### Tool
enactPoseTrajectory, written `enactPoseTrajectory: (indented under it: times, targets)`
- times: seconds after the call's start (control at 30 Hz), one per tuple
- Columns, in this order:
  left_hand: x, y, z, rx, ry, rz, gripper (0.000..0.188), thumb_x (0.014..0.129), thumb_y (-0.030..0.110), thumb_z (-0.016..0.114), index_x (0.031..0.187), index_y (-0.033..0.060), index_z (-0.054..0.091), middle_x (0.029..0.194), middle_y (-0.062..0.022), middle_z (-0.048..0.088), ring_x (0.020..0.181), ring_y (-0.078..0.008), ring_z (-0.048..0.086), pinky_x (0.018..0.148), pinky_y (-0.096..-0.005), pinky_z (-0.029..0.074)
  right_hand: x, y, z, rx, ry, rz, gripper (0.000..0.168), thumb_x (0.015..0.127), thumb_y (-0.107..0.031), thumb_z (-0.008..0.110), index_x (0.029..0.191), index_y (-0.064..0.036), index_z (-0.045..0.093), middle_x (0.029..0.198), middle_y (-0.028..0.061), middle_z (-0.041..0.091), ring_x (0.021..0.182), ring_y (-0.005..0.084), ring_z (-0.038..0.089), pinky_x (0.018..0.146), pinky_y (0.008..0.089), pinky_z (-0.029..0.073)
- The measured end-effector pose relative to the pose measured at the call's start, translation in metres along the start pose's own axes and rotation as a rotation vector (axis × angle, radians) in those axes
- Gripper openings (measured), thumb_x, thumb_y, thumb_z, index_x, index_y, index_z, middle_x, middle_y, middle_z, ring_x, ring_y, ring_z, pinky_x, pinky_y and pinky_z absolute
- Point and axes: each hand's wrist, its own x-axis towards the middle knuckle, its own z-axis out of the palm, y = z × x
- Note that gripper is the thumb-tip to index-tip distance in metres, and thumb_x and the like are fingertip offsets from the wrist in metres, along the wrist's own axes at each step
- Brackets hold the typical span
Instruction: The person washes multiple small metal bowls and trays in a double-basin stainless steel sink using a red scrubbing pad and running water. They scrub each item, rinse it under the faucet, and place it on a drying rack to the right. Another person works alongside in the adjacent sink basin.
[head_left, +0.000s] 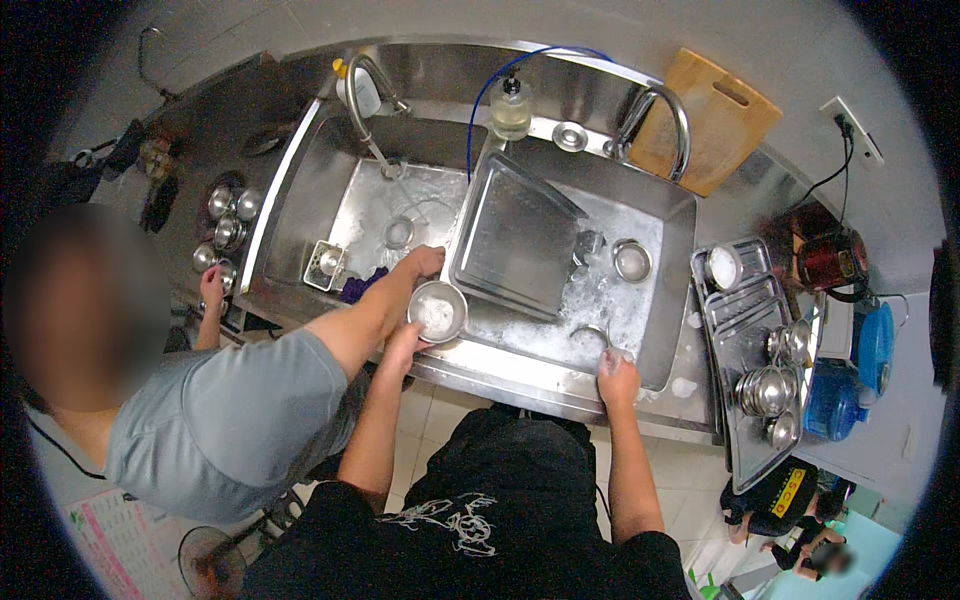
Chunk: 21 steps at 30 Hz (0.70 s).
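Observation:
My left hand (405, 346) grips the rim of a metal bowl (438, 312) with whitish suds inside, over the front edge of the double sink. At the soapy right basin (679, 217), my right hand (619, 376), wet with foam, is closed by a curved metal rim (590, 334) that lies partly in the suds; whether it holds this or a scrubber cannot be made out. A large metal tray (517, 240) leans in that basin, left of another metal bowl (632, 261). A small round metal dish (398, 232) lies under running water in the left basin (300, 225).
A co-worker's arm (375, 307) reaches into the left basin, close to my left hand. Two faucets, a soap bottle (511, 109) and a wooden cutting board (705, 124) stand behind. Stacked trays (739, 360) with several metal bowls lie right; more bowls (229, 231) stand far left.

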Motion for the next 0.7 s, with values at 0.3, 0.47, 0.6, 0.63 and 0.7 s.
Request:
enactPoseTrajectory:
  times: [0.3,0.47,0.6,0.63,0.7]
  targets:
    - [0.074,0.003,-0.011,0.534,0.312,0.315,0.052,0.082,0.013,0.067,0.131,0.0017,0.055,0.121,-0.0200,0.064,0.109,-0.0345,0.063,0.097,-0.0430,0.047,0.000,-0.010,-0.014,-0.025,0.044,0.017,0.025,0.091,-0.030,0.056,0.095,-0.009,0.067,0.093,0.0214,0.067,0.082,0.0401,0.066,0.077,0.0499,0.052]
    - [0.148,-0.005,-0.035,1.063,0.334,0.250,0.040,0.080,0.013,0.067,0.118,0.0002,0.062,0.116,-0.0243,0.066,0.112,-0.0403,0.062,0.095,-0.0453,0.048,0.004,-0.010,-0.012,-0.043,-0.047,0.043,0.024,0.090,-0.032,0.056,0.095,-0.010,0.067,0.091,0.0209,0.067,0.082,0.0390,0.066,0.075,0.0505,0.052]
    - [0.185,-0.029,-0.027,1.277,0.243,0.017,0.034,0.083,0.011,0.061,0.116,0.0038,0.066,0.118,-0.0273,0.064,0.112,-0.0418,0.062,0.093,-0.0481,0.050,0.004,-0.004,-0.010,-0.055,-0.019,0.045,0.023,0.090,-0.031,0.057,0.096,-0.012,0.067,0.089,0.0201,0.068,0.081,0.0383,0.067,0.074,0.0506,0.053]
    - [0.195,-0.035,-0.027,1.300,0.185,-0.040,0.034,0.084,0.012,0.061,0.116,0.0035,0.066,0.119,-0.0269,0.064,0.113,-0.0415,0.061,0.093,-0.0479,0.051,0.006,-0.004,-0.011,-0.065,-0.028,0.049,0.023,0.089,-0.031,0.057,0.095,-0.012,0.067,0.088,0.0197,0.068,0.080,0.0384,0.067,0.073,0.0505,0.053]
    - [0.218,-0.046,-0.045,1.385,0.199,-0.152,0.033,0.089,0.011,0.057,0.119,0.0012,0.065,0.125,-0.0234,0.063,0.118,-0.0393,0.059,0.096,-0.0468,0.051,0.006,-0.008,-0.013,-0.066,-0.056,0.048,0.022,0.089,-0.031,0.058,0.094,-0.012,0.067,0.087,0.0189,0.068,0.077,0.0385,0.067,0.072,0.0505,0.053]
